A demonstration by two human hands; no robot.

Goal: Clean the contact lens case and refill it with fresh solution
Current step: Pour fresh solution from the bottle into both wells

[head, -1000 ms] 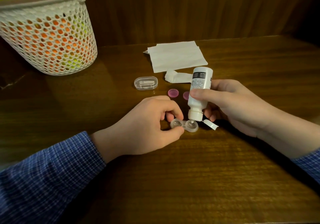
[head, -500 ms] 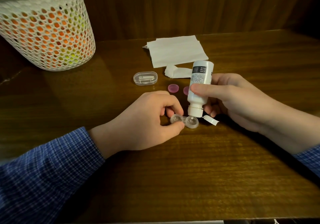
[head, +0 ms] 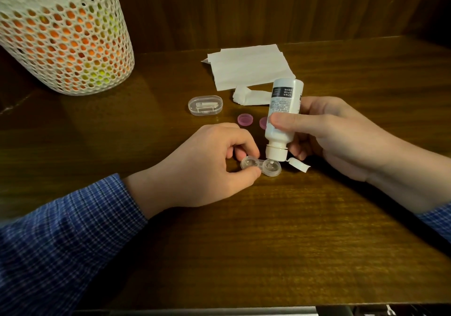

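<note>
A clear two-well contact lens case (head: pixel 272 169) lies on the wooden table (head: pixel 292 242). My left hand (head: pixel 207 166) pinches its left well between thumb and fingers. My right hand (head: pixel 327 132) grips a white solution bottle (head: pixel 283 118) tipped nozzle-down, its tip just above the right well. The bottle's flip cap (head: pixel 299 165) hangs open to the right. Two pink lids lie behind: one (head: pixel 245 119) in plain sight, the other (head: pixel 263 122) partly hidden by the bottle.
A white mesh basket (head: pixel 61 37) with orange and yellow contents stands at the back left. Folded white tissues (head: pixel 249 69) and a crumpled one (head: pixel 251 97) lie behind the bottle. A small clear oval box (head: pixel 205 105) sits left of the pink lids.
Both hands, the case and the bottle keep their pose. The view has drifted slightly, so everything sits a little higher in the frame.
</note>
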